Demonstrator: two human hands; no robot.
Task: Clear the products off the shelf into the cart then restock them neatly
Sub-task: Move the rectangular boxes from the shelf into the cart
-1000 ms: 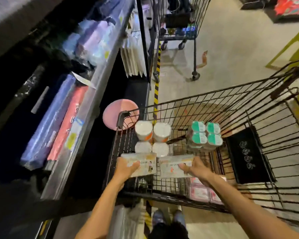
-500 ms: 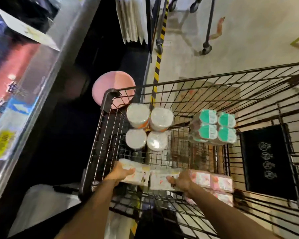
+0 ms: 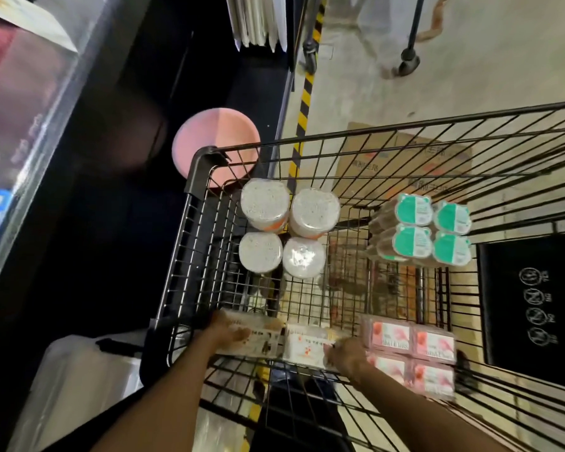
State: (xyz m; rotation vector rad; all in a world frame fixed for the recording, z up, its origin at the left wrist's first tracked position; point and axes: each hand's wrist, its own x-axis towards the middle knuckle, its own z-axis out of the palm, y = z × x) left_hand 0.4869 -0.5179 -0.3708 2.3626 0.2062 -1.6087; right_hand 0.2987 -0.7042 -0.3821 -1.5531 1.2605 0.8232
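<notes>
Both my hands reach down into a black wire cart (image 3: 196, 177). My left hand (image 3: 225, 329) grips a pale flat pack (image 3: 261, 337) low at the cart's near left. My right hand (image 3: 348, 353) holds a second pale pack (image 3: 304, 345) beside it. The two packs sit side by side close to the cart floor, next to several pink packs (image 3: 411, 345). Several white-lidded tubs (image 3: 284, 230) and several green-lidded tubs (image 3: 431, 230) stand further in.
A shelf edge (image 3: 46, 125) with wrapped goods runs along the left. A pink round disc (image 3: 216, 141) lies on the dark base beside the cart. A black mat (image 3: 532, 305) lines the cart's right part. Another cart's wheels (image 3: 408, 63) stand on the floor ahead.
Both hands have lowered the two pale packs from near the cart's rim down towards its floor, next to the pink packs. The view has tilted further down.
</notes>
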